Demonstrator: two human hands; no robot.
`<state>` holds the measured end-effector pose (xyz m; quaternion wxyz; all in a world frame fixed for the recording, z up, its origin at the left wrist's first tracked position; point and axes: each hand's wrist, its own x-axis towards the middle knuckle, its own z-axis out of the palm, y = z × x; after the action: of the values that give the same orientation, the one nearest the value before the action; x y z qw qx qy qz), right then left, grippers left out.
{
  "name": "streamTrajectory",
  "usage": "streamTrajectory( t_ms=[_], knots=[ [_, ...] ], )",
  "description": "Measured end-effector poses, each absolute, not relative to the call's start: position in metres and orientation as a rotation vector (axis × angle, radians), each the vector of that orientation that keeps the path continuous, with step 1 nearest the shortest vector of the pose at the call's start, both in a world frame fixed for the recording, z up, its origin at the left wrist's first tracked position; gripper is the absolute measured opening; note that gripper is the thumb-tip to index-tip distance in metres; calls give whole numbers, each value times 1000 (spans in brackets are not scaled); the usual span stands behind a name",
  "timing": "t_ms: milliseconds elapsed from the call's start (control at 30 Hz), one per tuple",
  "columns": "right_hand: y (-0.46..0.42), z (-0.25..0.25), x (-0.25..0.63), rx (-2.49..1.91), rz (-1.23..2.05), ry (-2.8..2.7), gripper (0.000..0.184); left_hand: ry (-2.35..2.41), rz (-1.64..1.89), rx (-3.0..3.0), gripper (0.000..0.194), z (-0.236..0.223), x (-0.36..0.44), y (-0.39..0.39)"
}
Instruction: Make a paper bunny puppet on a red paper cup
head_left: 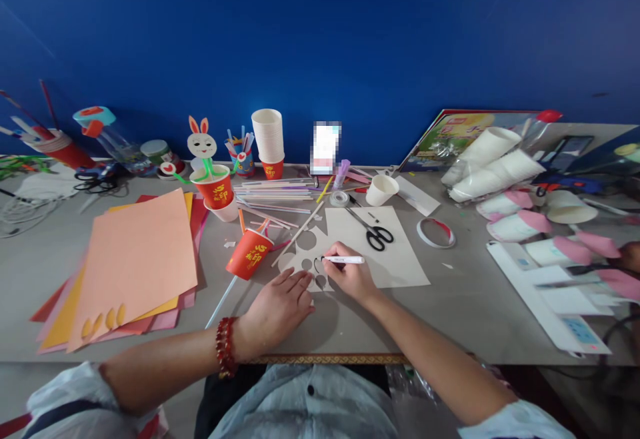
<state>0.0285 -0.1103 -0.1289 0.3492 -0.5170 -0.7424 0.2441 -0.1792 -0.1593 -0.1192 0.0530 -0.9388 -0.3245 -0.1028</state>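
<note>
My right hand (350, 275) grips a white marker pen (353, 260), its tip down on a white paper sheet with round holes cut from it (320, 242). A short curved black line shows beside the tip. My left hand (285, 299) lies flat with fingers stretched out, its fingertips at the sheet's near left edge. Just beyond that hand, a red paper cup (249, 253) lies tilted with straws in it. Black-handled scissors (379, 235) rest on a larger white sheet (400, 259) to the right of the pen.
Coloured paper sheets (140, 252) are piled at left. Behind stand a rabbit-topped red cup (213, 187), stacked white cups (267, 134) and a lit phone (325, 148). Loose straws (275, 192), a tape roll (339, 198), a white cup (383, 190) and a paper ring (436, 232) lie about.
</note>
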Motion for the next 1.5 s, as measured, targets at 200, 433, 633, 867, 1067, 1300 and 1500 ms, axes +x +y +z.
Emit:
streamTrajectory(
  t_ms=[200, 433, 633, 867, 1067, 1300, 1500],
  knots=[
    [-110, -129, 29, -1334, 622, -1928, 10, -977, -334, -2862, 21, -121, -180, -160],
    [-111, -129, 29, -1339, 643, -1904, 8, -978, -339, -2862, 21, -120, -180, -160],
    [-111, -128, 28, -1358, 653, -1889, 7, -972, -322, -2860, 20, -118, -180, -159],
    [-112, -126, 29, -1344, 676, -1886, 8, -979, -327, -2853, 20, -120, -180, -160],
    [-112, -125, 29, -1310, 687, -1894, 9, -992, -333, -2861, 20, -119, -180, -160],
    [-112, -124, 30, -1272, 659, -1921, 12, -998, -314, -2879, 19, -118, -180, -160],
    [-111, -126, 30, -1232, 629, -1946, 13, -982, -312, -2871, 20, -117, -180, -160]
  ],
)
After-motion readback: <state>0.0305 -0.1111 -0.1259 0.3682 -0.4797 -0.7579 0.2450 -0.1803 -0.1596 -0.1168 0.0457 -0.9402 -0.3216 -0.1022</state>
